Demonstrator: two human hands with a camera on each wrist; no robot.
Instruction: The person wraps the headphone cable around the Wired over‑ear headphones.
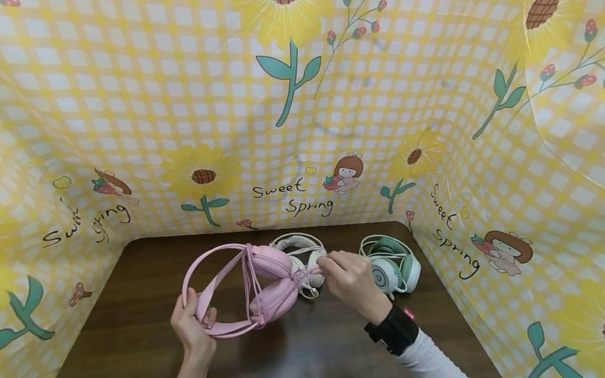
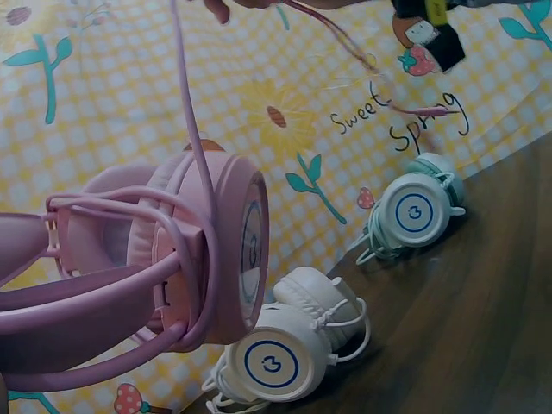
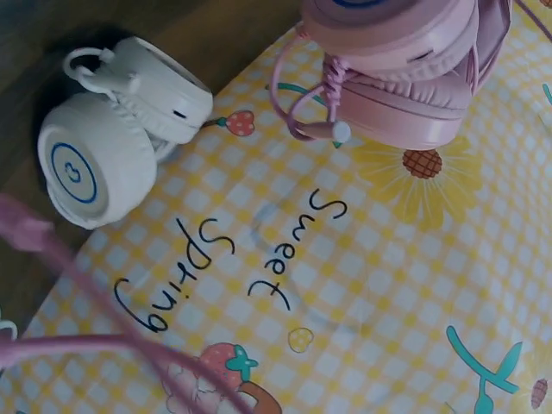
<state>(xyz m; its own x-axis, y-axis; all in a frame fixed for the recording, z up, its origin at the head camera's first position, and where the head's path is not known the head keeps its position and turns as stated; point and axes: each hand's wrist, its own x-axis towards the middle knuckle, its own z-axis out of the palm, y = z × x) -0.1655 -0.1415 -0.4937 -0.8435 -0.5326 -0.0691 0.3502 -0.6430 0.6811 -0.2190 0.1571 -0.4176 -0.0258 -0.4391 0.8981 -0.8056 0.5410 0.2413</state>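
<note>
Pink headphones (image 1: 272, 262) are held up over the table, ear cups to the right. My left hand (image 1: 192, 330) grips their headband at the left. A thin pink cable (image 2: 188, 95) is wound around the cups and headband. With thumb and fingers, my right hand (image 1: 352, 283) pinches this cable to the right of the cups. In the left wrist view the cable runs taut from the cup up to the right hand's fingers, and a loose end with a pink plug (image 2: 431, 111) dangles beyond. Part of the left hand is hidden behind the headband.
White headphones (image 2: 274, 362) lie on the dark wooden table (image 1: 333, 349), behind the pink pair. White and mint-green headphones (image 1: 411, 273) lie at the back right, their cable wrapped around them. A yellow checked cloth (image 1: 236, 129) walls the table at the back and sides.
</note>
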